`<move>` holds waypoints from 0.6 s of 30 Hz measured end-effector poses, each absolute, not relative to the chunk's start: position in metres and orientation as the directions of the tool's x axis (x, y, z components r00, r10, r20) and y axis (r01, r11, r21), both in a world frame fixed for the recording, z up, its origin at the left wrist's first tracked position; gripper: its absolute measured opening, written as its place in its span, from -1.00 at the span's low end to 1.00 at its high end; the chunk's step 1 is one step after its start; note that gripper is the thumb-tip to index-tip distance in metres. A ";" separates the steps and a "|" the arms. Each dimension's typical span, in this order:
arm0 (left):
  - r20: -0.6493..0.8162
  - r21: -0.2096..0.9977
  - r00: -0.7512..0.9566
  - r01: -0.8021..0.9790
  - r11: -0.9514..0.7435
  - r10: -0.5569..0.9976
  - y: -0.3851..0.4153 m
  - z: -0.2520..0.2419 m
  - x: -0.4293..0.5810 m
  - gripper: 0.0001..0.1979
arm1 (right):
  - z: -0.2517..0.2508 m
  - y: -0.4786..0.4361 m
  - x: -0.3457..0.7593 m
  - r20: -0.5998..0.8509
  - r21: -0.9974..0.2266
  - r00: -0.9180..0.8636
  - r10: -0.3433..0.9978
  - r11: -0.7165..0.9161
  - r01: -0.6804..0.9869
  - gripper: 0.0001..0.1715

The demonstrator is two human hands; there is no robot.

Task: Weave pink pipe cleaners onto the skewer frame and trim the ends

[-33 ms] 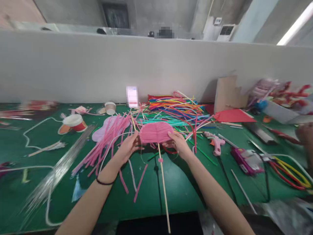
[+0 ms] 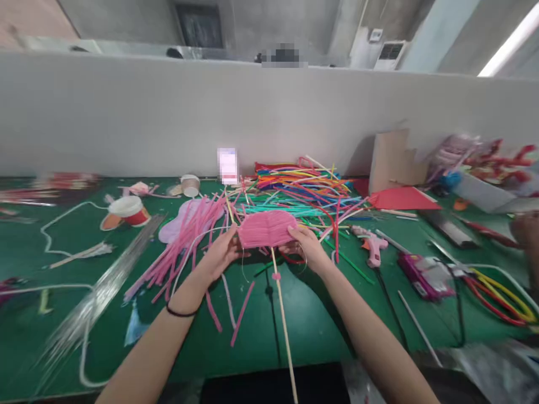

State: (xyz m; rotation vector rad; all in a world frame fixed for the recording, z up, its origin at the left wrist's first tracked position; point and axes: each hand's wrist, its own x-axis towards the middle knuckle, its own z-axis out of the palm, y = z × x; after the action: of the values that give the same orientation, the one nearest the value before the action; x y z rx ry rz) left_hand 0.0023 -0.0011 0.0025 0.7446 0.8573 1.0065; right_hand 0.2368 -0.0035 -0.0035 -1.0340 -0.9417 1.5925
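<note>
A flat pink woven pipe-cleaner piece (image 2: 268,229) sits on a thin wooden stick (image 2: 283,320) that runs down toward me. My left hand (image 2: 222,253) pinches the piece's left edge, fingers closed on it. My right hand (image 2: 306,244) grips its right edge, also closed. Both hold it just above the green table (image 2: 261,331). A black band circles my left wrist.
Loose pink pipe cleaners (image 2: 185,241) lie to the left and a multicoloured pile (image 2: 298,188) behind. A pink glue gun (image 2: 373,246), a magenta tool (image 2: 425,276), red and yellow wires (image 2: 501,300), paper cups (image 2: 126,210), silver wires (image 2: 96,292) and cardboard (image 2: 393,160) surround them. Another person's hand (image 2: 526,235) is at the right edge.
The pink piece has shifted a touch to the left and the stick's near end a little to the right. Both hands keep the same grip.
</note>
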 end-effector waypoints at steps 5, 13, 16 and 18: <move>-0.381 0.697 0.374 -0.485 0.528 0.846 -0.004 0.010 0.011 -0.70 | -0.004 -0.006 0.227 -0.177 -0.929 -0.331 0.927 -0.269 -0.256 -0.50; -0.346 0.582 0.071 -0.766 0.273 0.936 0.009 0.013 -0.004 -0.71 | -0.013 0.003 0.254 0.327 -0.804 0.091 0.940 0.227 0.549 -0.56; -0.335 0.539 -0.004 -0.821 0.188 0.942 0.013 0.014 -0.011 -0.71 | -0.019 0.002 0.259 0.387 -0.423 -0.052 0.921 0.227 0.877 -0.52; -0.335 0.516 -0.019 -0.840 0.167 0.942 0.013 0.015 -0.012 -0.71 | -0.022 0.000 0.257 0.333 -0.269 -0.110 0.936 0.206 0.941 -0.46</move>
State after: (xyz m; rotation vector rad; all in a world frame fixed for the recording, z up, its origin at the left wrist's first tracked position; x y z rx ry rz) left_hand -0.0119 0.0132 0.0150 0.1803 0.7035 1.4288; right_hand 0.2572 -0.0001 -0.0223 -1.7434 -2.0610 -0.0143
